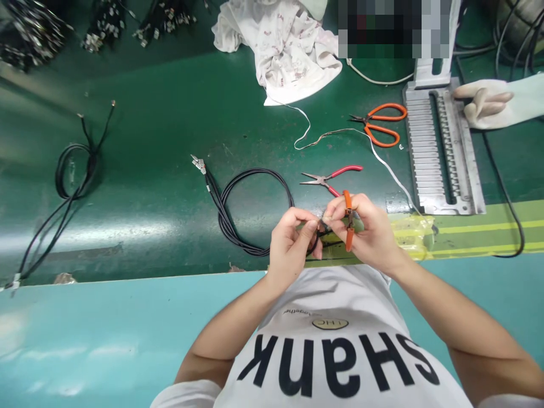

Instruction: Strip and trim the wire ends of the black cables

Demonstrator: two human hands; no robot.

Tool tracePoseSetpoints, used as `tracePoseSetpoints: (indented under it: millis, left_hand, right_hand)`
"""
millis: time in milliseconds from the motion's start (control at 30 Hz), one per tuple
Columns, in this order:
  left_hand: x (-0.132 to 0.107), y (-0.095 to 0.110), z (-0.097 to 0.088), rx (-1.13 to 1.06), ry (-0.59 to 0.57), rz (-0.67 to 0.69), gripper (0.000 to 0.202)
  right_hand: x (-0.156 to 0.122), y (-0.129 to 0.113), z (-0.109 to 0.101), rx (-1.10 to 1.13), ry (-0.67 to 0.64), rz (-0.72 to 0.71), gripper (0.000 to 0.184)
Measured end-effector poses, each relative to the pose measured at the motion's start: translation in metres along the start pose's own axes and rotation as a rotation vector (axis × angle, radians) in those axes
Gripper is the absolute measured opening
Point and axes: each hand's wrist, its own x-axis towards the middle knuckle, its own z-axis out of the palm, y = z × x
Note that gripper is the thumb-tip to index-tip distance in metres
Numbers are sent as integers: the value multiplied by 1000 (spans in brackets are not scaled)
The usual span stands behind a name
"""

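Observation:
My left hand point(291, 246) pinches a thin black cable point(255, 190) close to my right hand. The cable runs from there into a loose coil on the green bench, ending in a metal terminal point(198, 165). My right hand point(359, 226) grips small orange-handled pliers point(348, 226), their jaws close to the cable and partly hidden by my fingers. Just beyond my hands lie red-handled needle-nose pliers point(329, 178), not touching either hand.
Orange-handled scissors point(380, 123) lie beside a slotted metal jig point(442, 147). A co-worker's gloved hand point(484, 102) rests at its far edge. Further off are a white cloth point(276, 51), a black cable loop point(74, 175) and several cable bundles point(104, 34).

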Motion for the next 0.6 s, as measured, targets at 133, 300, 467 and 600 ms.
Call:
tracePoseSetpoints:
  millis: [133, 300, 467, 600]
  left_hand:
    - [2, -2, -2, -47, -29, 7, 17]
    - [4, -4, -5, -60, -52, -14, 17]
    - [3, 1, -4, -35, -59, -24, 19]
    - [3, 14, -2, 33, -49, -46, 24]
  right_hand:
    - [-1, 1, -4, -8, -10, -27, 41]
    - [0, 0, -5, -27, -39, -79, 39]
    - [10, -3, -9, -26, -106, -94, 34]
    - [17, -9, -18, -36, -122, -82, 31]
